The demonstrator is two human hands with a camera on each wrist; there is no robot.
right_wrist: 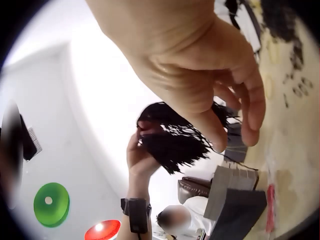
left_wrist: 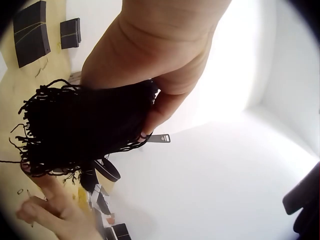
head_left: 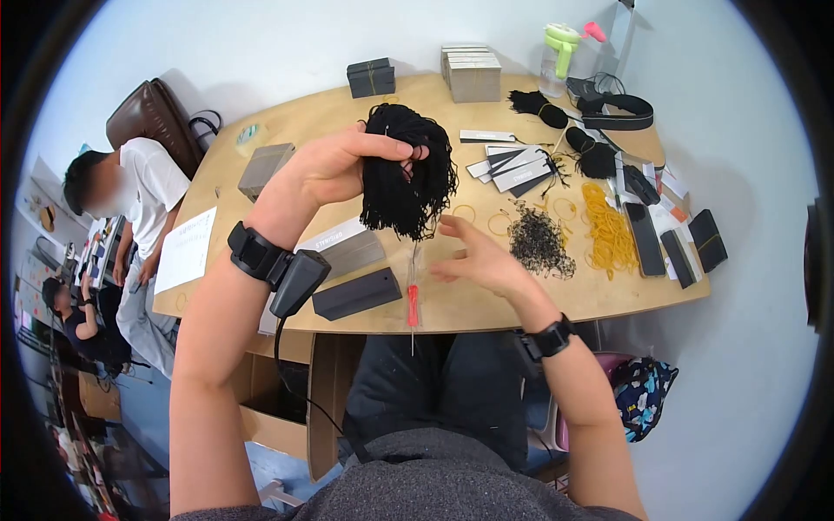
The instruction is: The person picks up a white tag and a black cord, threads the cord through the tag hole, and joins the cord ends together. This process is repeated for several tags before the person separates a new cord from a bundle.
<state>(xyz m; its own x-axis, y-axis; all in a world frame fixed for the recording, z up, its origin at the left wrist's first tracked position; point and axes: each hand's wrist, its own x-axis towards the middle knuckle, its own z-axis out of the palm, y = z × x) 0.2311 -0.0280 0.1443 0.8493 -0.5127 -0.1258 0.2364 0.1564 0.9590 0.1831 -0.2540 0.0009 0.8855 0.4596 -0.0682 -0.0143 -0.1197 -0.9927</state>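
My left hand [head_left: 334, 165] holds up a thick bundle of black cords [head_left: 395, 195] above the table, its thumb across the top fold and the cut ends fanning downward. One cord hangs lower than the others. My right hand [head_left: 486, 260] is just right of the bundle's lower ends, fingers spread and loosely bent. In the left wrist view, a fingertip of the right hand [left_wrist: 60, 212] overlaps the cord ends. The right wrist view shows the thumb and fingers apart, with the bundle [right_wrist: 175, 142] behind them. Below lies a red-handled screwdriver [head_left: 413, 304] on clear plastic.
Grey card stacks [head_left: 347, 252] and a dark block [head_left: 356, 295] lie left of the screwdriver. To the right are small black loops [head_left: 539, 243], yellow rubber bands [head_left: 605, 230], a phone [head_left: 644, 239] and tags [head_left: 517, 165]. A jug [head_left: 556, 65] stands behind. A person [head_left: 152, 182] sits at left.
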